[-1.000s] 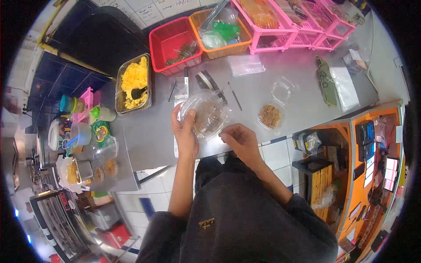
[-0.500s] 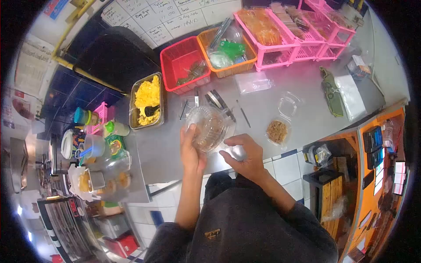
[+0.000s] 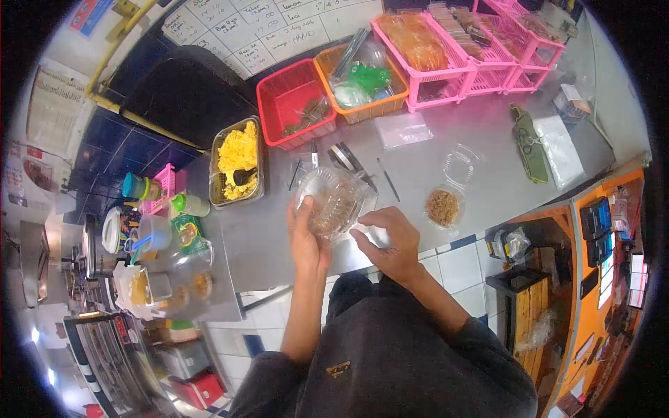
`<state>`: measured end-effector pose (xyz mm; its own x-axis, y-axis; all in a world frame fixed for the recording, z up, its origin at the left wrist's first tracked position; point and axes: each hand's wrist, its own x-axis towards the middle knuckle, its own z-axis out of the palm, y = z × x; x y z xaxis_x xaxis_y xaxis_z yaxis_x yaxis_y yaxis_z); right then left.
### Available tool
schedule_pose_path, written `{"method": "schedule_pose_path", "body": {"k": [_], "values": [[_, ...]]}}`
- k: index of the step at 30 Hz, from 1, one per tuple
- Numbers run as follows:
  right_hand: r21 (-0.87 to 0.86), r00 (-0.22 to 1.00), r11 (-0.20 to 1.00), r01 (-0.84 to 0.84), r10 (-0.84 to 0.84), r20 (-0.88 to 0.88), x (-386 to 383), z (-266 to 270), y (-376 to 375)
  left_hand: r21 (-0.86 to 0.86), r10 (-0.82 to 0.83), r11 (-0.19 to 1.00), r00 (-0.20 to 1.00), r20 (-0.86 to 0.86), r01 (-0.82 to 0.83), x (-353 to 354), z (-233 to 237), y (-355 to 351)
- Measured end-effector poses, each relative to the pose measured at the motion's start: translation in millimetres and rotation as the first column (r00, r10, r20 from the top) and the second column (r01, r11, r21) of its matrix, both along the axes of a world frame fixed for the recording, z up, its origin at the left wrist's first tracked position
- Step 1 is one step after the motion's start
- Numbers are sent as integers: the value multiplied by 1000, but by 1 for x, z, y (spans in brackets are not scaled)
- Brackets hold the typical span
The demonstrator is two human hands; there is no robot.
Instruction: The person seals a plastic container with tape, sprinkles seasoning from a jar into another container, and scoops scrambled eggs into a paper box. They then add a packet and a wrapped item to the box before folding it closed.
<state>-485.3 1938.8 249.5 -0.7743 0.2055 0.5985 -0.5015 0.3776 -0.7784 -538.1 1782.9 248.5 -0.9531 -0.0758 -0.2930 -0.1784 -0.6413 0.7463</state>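
Observation:
My left hand (image 3: 306, 237) is wrapped round the near-left side of a clear plastic container (image 3: 333, 203), tilted above the metal table's front edge. What lies inside it is hard to make out through the shiny plastic. At the container's right side is my right hand (image 3: 391, 244), with thumb and forefinger apart and no object visible between them. To the right, an open clear container (image 3: 443, 207) holds brown shredded food, its lid (image 3: 461, 164) folded back. Behind my hands lie a marker (image 3: 314, 155) and a dark pen (image 3: 387, 180).
A tray of yellow food (image 3: 237, 157) stands left of the red basket (image 3: 296, 101) and orange basket (image 3: 362, 76). Pink racks (image 3: 446, 80) stand at the back. Green cloth (image 3: 527, 146) lies right; jars and tubs (image 3: 150, 233) are far left.
The view has shifted slightly. Both hands and the held container keep nearly the same pose.

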Motion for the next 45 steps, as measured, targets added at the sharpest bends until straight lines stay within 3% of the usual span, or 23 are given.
{"method": "schedule_pose_path", "body": {"k": [10,12,13,15,16,18,22,23,24,28,30,33,43,45], "values": [[21,1000,1000,1,-1,-30,4,9,3,-8,20,1000,1000,7,-20,3,3,5],[-80,986,996,-32,45,163,10,11,4,-24,19,1000,1000,-8,-20,4,3,5],[-79,985,996,-32,45,166,11,7,3,-47,33,998,999,-8,-33,4,4,5],[-398,880,916,-54,232,414,10,-8,-2,-69,47,996,999,-6,-48,5,2,4],[-396,878,917,-54,233,418,10,-14,-1,-60,43,997,999,1,-43,6,1,2],[-706,776,695,-137,518,359,7,-23,2,-48,44,998,999,12,-44,7,-4,-2],[-639,791,743,-200,507,342,4,-24,3,40,7,999,999,49,-9,8,-13,-10],[-558,810,804,-207,460,363,4,-19,4,51,0,999,998,65,-3,9,-14,-11],[-471,829,857,-212,412,377,3,-16,4,52,5,999,998,66,-9,9,-14,-11],[-390,812,898,-206,379,444,4,-17,4,0,58,998,996,62,-58,12,-11,-12],[-516,742,842,-154,444,502,6,-18,4,-11,65,998,996,64,-64,12,-10,-12],[-620,747,778,-100,470,469,8,-24,0,-12,49,999,998,47,-49,13,-10,-12],[-715,686,688,-124,580,439,-8,-25,13,-100,-28,995,999,-33,25,15,-12,-18],[-780,643,620,-87,633,432,-10,-24,14,-118,-38,992,999,-25,35,15,-9,-20]]}}
